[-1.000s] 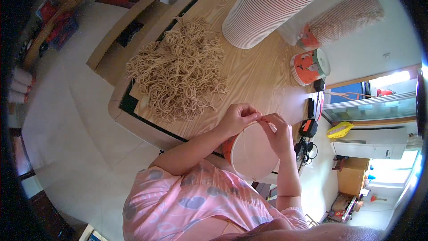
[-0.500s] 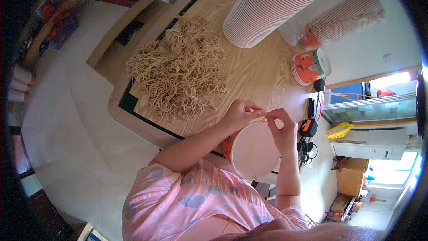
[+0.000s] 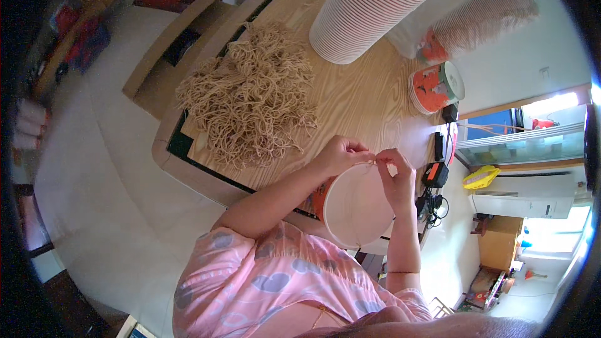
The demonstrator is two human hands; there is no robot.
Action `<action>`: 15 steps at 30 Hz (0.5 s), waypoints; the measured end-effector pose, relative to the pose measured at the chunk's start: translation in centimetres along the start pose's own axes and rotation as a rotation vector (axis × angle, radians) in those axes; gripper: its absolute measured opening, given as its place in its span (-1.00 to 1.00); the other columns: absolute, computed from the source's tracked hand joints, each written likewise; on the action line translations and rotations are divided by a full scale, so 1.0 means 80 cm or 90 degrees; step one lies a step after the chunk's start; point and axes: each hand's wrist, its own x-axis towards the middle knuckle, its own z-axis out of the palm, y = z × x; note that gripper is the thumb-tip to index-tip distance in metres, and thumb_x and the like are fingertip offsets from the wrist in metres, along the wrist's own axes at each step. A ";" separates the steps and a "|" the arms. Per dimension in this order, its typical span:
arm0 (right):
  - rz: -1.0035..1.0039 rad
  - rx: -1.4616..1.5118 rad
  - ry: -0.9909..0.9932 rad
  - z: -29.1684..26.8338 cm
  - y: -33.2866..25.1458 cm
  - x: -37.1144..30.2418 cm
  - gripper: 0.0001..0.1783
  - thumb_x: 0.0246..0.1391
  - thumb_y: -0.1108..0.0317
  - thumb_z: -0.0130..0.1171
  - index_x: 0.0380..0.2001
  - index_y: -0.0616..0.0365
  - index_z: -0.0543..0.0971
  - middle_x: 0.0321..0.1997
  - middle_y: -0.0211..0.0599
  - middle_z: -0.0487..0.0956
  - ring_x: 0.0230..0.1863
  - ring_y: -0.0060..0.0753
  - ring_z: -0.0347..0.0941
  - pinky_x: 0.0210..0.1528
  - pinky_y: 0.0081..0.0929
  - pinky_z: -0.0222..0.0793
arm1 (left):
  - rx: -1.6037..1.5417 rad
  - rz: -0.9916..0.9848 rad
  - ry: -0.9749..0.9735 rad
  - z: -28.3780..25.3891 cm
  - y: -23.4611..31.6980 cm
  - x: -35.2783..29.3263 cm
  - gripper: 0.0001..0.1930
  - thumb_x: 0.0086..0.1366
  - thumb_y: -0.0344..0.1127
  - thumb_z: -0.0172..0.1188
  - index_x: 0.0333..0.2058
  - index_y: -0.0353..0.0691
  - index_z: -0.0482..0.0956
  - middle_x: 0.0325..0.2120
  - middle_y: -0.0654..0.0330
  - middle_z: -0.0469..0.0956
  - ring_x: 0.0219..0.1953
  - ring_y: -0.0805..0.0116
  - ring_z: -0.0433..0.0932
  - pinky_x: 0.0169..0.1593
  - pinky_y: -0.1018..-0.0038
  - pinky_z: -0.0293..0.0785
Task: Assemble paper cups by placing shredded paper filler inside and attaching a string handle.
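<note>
A paper bucket (image 3: 357, 209), white inside and orange outside, is tilted close to my body at the table's near edge, with its open mouth facing up toward me. At its far rim my left hand (image 3: 342, 155) and my right hand (image 3: 398, 174) meet, fingertips pinched together. Between them is a thin piece of cord (image 3: 374, 162), mostly covered by the fingers. A short bit of cord also shows at the rim's near side. Beyond my left forearm lies a big loose heap of beige cords (image 3: 253, 97).
A tall stack of white paper buckets (image 3: 375, 12) stands at the back of the wooden table (image 3: 350, 103). Behind it lies a plastic-wrapped stack (image 3: 485, 19). An orange-green bucket (image 3: 432, 89) sits at the right, near black adapters and cables (image 3: 433, 178). An open cardboard box (image 3: 178, 44) adjoins the left side.
My view has shifted slightly. Both hands stay pinched at the bucket's far rim, with only small finger movement around the cord.
</note>
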 end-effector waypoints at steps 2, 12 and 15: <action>0.003 0.000 0.011 0.000 0.003 -0.001 -0.94 0.02 0.60 0.10 -0.40 0.27 0.52 -0.42 -0.31 0.56 -0.33 -0.51 0.49 -0.17 -0.55 0.40 | 0.007 0.001 -0.002 0.000 0.001 0.002 -0.80 0.18 -0.20 0.27 -0.35 -0.22 0.66 -0.51 0.31 0.62 -0.44 0.60 0.54 -0.35 0.60 0.46; 0.026 0.040 -0.017 -0.003 0.024 0.011 -0.92 0.01 0.55 0.13 -0.36 0.23 0.54 -0.37 -0.24 0.58 -0.31 -0.34 0.54 -0.20 -0.47 0.43 | 0.064 -0.056 -0.005 0.000 -0.004 0.025 -0.79 0.16 -0.20 0.29 -0.36 -0.23 0.66 -0.48 0.30 0.62 -0.43 0.57 0.53 -0.31 0.56 0.46; 0.042 0.056 -0.030 -0.004 0.027 0.013 -0.92 0.01 0.55 0.13 -0.36 0.24 0.54 -0.38 -0.24 0.59 -0.31 -0.38 0.53 -0.20 -0.49 0.42 | 0.015 -0.087 -0.039 -0.001 -0.005 0.028 -0.78 0.16 -0.19 0.29 -0.37 -0.24 0.65 -0.48 0.31 0.61 -0.43 0.58 0.52 -0.31 0.58 0.44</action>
